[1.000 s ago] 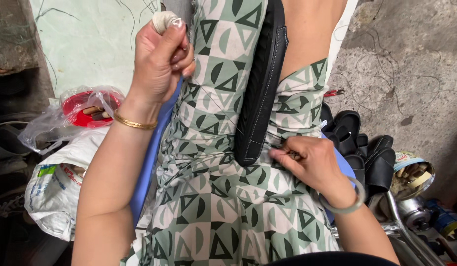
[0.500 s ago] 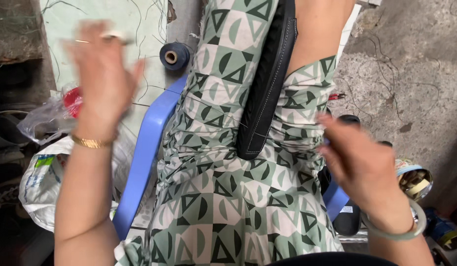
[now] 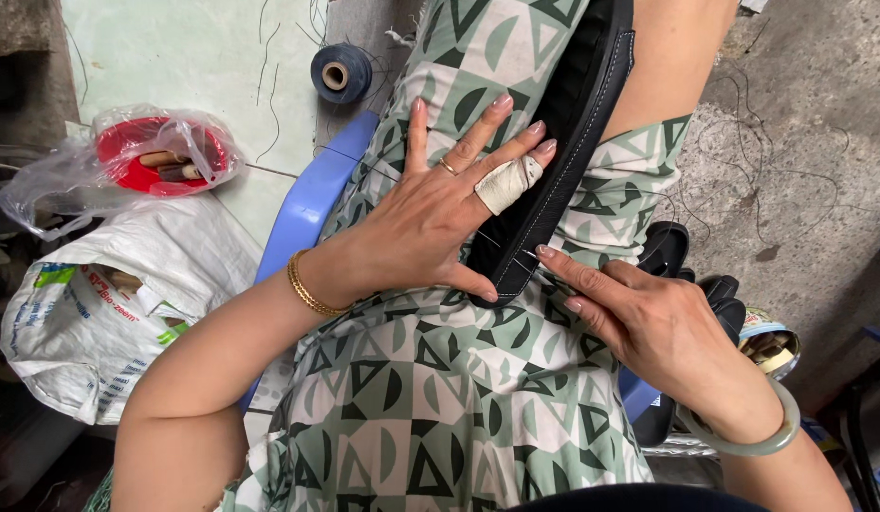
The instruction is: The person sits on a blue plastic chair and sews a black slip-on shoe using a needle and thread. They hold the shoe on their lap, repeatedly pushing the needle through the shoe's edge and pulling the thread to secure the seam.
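A long black leather piece [image 3: 580,114] with pale stitching along its edge lies slanted across my lap, on a green and white patterned dress [image 3: 430,398]. My left hand [image 3: 430,223] rests flat on the piece's lower part with fingers spread. It has a bandaged middle finger, a ring and a gold bracelet. My right hand [image 3: 649,318], with a pale green bangle at the wrist, reaches in from the right. Its index fingertip touches the lower end of the piece, where a thin thread shows.
A dark blue thread spool [image 3: 340,73] stands on the pale floor at the top. At left are a red container in a clear plastic bag [image 3: 151,152] and a white sack [image 3: 99,322]. A blue plastic chair edge [image 3: 312,204] shows. More black pieces [image 3: 669,248] and an open tin [image 3: 770,349] lie right.
My left hand came down from holding something up near the top and now lies flat on the black piece. My right hand moved back to the piece's lower end.
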